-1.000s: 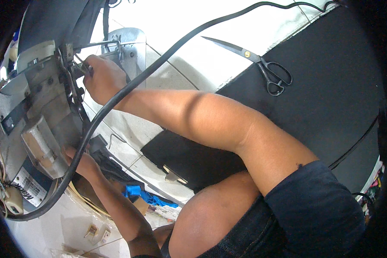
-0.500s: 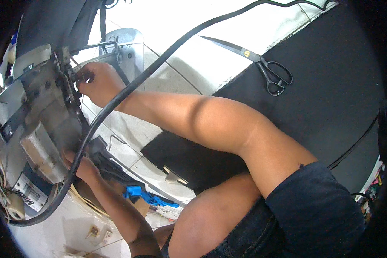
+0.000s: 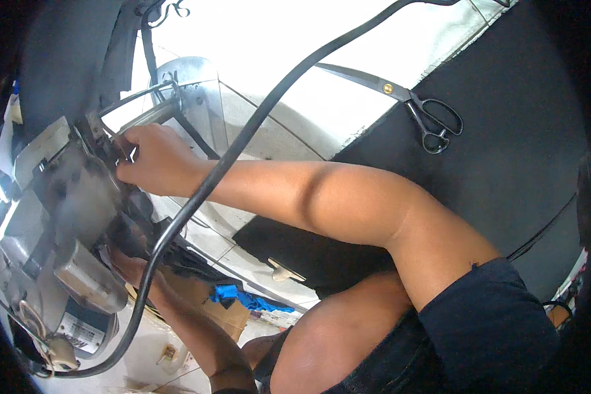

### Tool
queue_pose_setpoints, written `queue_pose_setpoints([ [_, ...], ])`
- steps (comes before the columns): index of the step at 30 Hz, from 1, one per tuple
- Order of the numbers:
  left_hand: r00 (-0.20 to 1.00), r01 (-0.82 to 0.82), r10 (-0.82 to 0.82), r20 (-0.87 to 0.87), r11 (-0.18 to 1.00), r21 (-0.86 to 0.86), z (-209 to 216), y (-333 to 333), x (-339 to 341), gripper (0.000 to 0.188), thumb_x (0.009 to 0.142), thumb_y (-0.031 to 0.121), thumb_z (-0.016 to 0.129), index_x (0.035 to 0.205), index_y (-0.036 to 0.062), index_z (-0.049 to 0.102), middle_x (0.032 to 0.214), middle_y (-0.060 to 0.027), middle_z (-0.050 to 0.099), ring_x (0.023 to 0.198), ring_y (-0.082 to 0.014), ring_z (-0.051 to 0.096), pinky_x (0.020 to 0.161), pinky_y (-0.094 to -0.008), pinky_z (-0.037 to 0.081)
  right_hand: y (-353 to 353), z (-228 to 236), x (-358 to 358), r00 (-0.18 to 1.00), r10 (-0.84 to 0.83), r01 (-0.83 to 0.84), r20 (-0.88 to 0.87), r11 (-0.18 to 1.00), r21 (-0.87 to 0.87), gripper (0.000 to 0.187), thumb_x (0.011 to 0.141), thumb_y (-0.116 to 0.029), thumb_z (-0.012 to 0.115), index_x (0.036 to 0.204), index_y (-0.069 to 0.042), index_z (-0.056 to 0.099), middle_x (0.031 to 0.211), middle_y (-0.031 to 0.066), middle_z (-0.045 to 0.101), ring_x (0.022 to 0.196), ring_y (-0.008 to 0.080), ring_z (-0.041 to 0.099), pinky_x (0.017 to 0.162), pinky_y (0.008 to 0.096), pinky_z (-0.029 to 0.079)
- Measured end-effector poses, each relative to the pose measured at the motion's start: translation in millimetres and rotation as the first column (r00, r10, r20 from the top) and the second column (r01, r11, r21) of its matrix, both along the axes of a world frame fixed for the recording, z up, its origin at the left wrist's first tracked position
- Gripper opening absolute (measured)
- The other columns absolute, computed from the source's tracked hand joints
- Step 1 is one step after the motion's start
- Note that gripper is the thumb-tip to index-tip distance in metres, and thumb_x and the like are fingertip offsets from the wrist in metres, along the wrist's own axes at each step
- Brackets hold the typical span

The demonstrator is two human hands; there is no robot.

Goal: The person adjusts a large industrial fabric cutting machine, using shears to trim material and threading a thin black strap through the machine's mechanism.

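A grey metal machine [image 3: 88,276] with boxy housings fills the left side. My right hand [image 3: 161,157] reaches across from the right to the machine's upper right edge. Its thumb and fingers are closed in a pinch beside dark metal parts; what they hold is hidden. Lower down, my left hand [image 3: 130,268] touches the machine's right side behind a rounded grey housing. The left fingers are mostly hidden behind that housing and the thick black cable [image 3: 152,262], so their grip cannot be made out.
The cable arches over my right forearm. Large black-handled scissors [image 3: 435,125] lie open partly on black material [image 3: 519,151] at the right. A metal plate [image 3: 205,98] stands beyond my right hand. Crumpled blue cloth [image 3: 253,300] and brown cardboard [image 3: 233,320] lie near my left forearm.
The whole view has shifted, so the machine, scissors and both arms appear lower and farther right. Both hands stay at the same parts of the machine.
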State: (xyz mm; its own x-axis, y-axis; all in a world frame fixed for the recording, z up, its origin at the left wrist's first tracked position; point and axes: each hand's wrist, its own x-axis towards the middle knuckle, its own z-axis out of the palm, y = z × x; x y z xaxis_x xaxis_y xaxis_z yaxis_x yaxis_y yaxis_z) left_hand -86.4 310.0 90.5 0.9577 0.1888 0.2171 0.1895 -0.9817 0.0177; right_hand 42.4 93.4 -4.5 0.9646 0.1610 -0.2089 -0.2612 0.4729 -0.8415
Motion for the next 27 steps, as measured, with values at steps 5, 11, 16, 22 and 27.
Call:
queue_pose_setpoints([
  [5,0.936,-0.301,0.346,0.067,0.883,-0.36,-3,-15,18,0.053,0.095,0.033,0.037,0.119,-0.0113,0.053,0.116,-0.0242,0.056,0.095,-0.0308,0.059,0.08,-0.0382,0.053,7,0,3,0.999,-0.008,0.008,-0.043,1.0,-0.004,0.029,0.071,-0.018,0.065,0.09,0.003,0.065,0.077,0.0213,0.062,0.078,0.0342,0.062,0.073,0.0423,0.047],
  [11,0.986,-0.159,0.16,0.035,0.986,-0.039,-2,17,10,0.052,0.095,0.033,0.035,0.113,-0.0094,0.057,0.107,-0.0207,0.06,0.086,-0.0266,0.06,0.074,-0.0362,0.053,10,-1,6,1.0,-0.017,0.019,-0.026,0.999,0.05,0.03,0.071,-0.018,0.064,0.093,0.003,0.067,0.076,0.0227,0.063,0.079,0.0346,0.062,0.074,0.0428,0.046],
  [16,0.936,-0.35,0.344,-0.07,0.933,-0.088,1,2,19,0.039,0.097,0.017,0.034,0.12,-0.0074,0.053,0.118,-0.0238,0.055,0.101,-0.0328,0.056,0.09,-0.0394,0.045,8,-2,8,1.0,0.003,-0.003,-0.003,1.0,0.016,0.03,0.071,-0.018,0.063,0.091,0.004,0.066,0.078,0.0232,0.062,0.08,0.0374,0.062,0.076,0.0444,0.046],
  [22,0.938,-0.33,0.346,-0.032,0.858,-0.393,-2,-24,27,0.049,0.093,0.036,0.031,0.11,0.0006,0.06,0.087,-0.0108,0.064,0.07,-0.0202,0.059,0.064,-0.0304,0.05,7,5,8,0.995,-0.073,0.08,0.068,0.99,-0.113,0.027,0.071,-0.016,0.063,0.09,0.004,0.065,0.078,0.0241,0.063,0.082,0.0398,0.061,0.077,0.046,0.046],
  [27,0.936,-0.301,0.35,0.02,0.832,-0.466,-6,-17,21,0.049,0.093,0.036,0.033,0.113,0.0004,0.059,0.088,-0.0119,0.064,0.07,-0.0206,0.06,0.062,-0.0314,0.051,3,5,7,1.0,0.001,-0.001,-0.001,0.999,-0.048,0.025,0.072,-0.014,0.063,0.09,0.003,0.065,0.078,0.0239,0.063,0.082,0.0391,0.062,0.077,0.0452,0.046],
])
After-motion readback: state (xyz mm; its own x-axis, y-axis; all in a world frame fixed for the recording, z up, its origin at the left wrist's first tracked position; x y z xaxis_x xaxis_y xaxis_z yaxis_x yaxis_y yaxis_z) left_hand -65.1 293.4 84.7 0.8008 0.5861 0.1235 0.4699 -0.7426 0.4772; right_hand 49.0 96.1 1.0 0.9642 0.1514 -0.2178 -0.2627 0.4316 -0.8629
